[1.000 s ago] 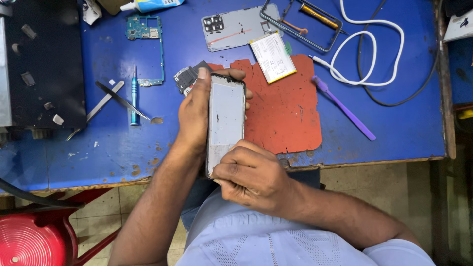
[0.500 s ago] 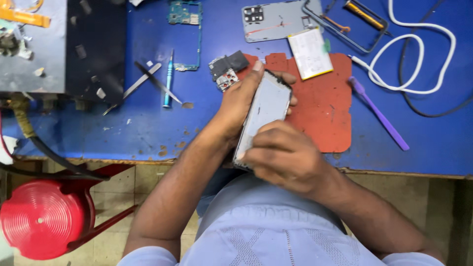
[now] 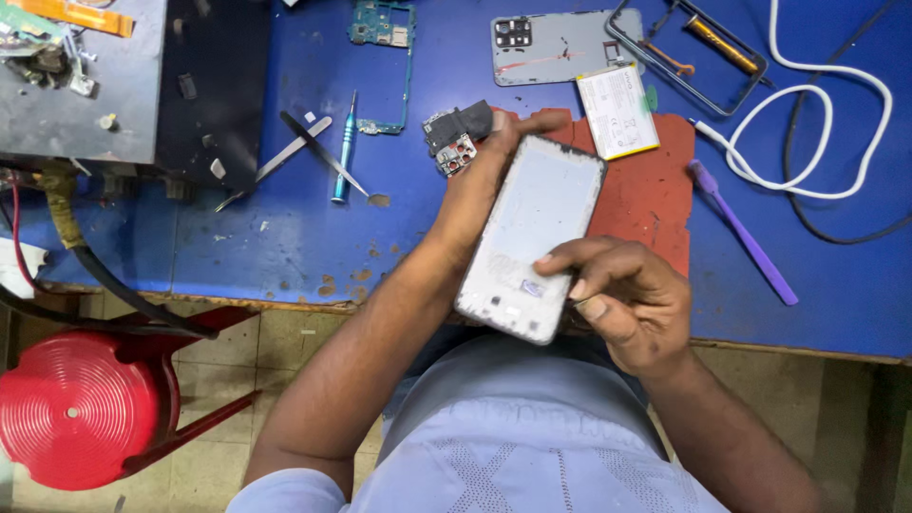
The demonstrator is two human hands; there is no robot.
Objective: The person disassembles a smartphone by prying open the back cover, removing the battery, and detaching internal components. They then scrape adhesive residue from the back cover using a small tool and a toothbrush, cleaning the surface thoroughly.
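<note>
Grey phone frame [image 3: 530, 237], held over blue workbench [image 3: 285, 237] edge.
Left hand [image 3: 475, 185] grips its far end, palm hidden; right hand [image 3: 622, 294] pinches its near edge. Red mat [image 3: 646, 190] at 1 o'clock, partly covered.

Even, fairly bright light falls from above, so shadows are short and soft, the clearest lying just under the tweezers [image 3: 275, 160] and the white cable [image 3: 817, 142] on the blue table [image 3: 285, 247]. The pale phone frame [image 3: 532, 237] shows a mild sheen without harsh glare. Focus is sharp centrally, while the red stool [image 3: 81, 408] looks slightly soft.
</note>
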